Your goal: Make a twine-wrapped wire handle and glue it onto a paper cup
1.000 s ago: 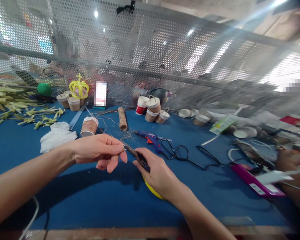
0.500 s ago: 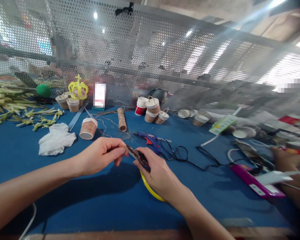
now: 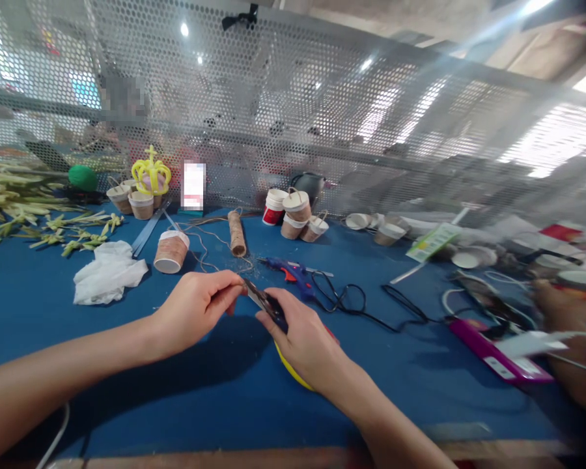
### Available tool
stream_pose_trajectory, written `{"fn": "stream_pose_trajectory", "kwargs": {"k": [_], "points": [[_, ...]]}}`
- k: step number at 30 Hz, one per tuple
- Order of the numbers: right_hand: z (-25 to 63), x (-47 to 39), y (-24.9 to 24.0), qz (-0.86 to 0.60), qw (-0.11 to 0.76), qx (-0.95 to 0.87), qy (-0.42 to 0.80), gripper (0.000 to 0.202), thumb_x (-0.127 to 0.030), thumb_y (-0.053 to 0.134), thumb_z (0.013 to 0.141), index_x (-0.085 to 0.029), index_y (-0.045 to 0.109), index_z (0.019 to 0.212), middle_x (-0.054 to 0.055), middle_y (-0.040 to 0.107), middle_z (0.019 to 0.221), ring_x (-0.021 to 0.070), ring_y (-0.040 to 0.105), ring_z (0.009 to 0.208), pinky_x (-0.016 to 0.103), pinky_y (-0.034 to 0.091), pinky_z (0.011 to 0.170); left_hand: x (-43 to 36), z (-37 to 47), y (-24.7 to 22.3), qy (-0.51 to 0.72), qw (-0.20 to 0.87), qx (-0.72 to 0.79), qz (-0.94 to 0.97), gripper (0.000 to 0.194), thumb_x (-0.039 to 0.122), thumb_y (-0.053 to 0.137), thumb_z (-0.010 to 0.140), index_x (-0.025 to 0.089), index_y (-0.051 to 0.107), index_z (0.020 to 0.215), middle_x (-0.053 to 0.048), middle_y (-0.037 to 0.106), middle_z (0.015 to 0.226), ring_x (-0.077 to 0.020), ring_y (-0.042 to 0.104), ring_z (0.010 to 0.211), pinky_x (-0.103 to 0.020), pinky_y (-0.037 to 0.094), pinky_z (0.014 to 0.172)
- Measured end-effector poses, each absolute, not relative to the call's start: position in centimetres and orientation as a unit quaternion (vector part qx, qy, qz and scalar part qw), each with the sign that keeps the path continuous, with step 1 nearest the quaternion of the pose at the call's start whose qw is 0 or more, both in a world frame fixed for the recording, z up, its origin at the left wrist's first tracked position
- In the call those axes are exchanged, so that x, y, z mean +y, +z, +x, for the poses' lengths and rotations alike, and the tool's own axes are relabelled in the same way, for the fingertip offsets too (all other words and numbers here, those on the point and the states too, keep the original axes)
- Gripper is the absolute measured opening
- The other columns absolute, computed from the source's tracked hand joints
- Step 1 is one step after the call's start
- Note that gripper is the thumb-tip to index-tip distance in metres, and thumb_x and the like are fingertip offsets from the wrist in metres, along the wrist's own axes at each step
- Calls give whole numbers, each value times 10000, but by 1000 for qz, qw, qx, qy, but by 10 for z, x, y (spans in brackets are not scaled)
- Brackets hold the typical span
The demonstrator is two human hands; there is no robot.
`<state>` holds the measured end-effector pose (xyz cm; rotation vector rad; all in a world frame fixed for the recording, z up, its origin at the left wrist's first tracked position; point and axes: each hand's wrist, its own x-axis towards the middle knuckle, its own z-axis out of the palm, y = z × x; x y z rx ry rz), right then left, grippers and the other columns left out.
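My right hand (image 3: 300, 332) is closed around a pair of scissors (image 3: 256, 296) with a dark body, its blades pointing up and to the left. At the blade tips my left hand (image 3: 195, 309) pinches with thumb and forefinger; whatever is between them is too small to make out. Part of a yellow ring (image 3: 293, 368) shows beneath my right hand, the rest hidden. Beyond my hands lie a roll of brown twine (image 3: 236, 233) with loose strands and a blue glue gun (image 3: 293, 277). A twine-wrapped cup (image 3: 172, 251) rests tilted on the blue table, left of the roll.
A crumpled white cloth (image 3: 108, 273) lies at left, near yellow-green plaited leaves (image 3: 78, 234). Several small wrapped buckets (image 3: 295, 225) stand at the back before a perforated metal screen (image 3: 273, 98). At right are a black cord (image 3: 342, 299), a purple power strip (image 3: 498, 355) and another person's hand (image 3: 557, 309).
Both hands have shifted very slightly left with the scissors still held; the whole view has moved a little the same way. The other person's hand at right has changed position a little.
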<state>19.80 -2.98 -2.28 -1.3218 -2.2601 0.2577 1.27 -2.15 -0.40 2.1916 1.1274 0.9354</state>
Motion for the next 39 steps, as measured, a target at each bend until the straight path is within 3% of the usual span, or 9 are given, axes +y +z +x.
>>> {"fn": "stream_pose_trajectory", "kwargs": {"k": [12, 20, 39], "points": [[195, -30, -27, -486, 267, -830, 68, 245, -308, 412, 840, -143, 487, 1004, 105, 594, 914, 199, 587, 818, 310, 470, 693, -22, 14, -6, 354, 244, 419, 800, 251, 242, 362, 845, 145, 563, 729, 2, 593, 624, -92, 502, 549, -202, 370, 541], [194, -28, -23, -482, 258, -834, 73, 275, -354, 422, 833, -157, 472, 1017, 91, 589, 917, 196, 579, 820, 322, 468, 704, -13, 8, 6, 314, 412, 377, 768, 216, 248, 372, 837, 146, 533, 735, 23, 579, 592, -87, 513, 592, -203, 400, 606], [195, -27, -27, -478, 269, -835, 46, 254, -340, 417, 835, -150, 470, 994, 89, 586, 869, 196, 586, 749, 314, 473, 650, -15, 8, 1, 342, 339, 426, 766, 236, 300, 397, 822, 158, 522, 681, 12, 595, 623, -102, 509, 582, -216, 385, 570]]}}
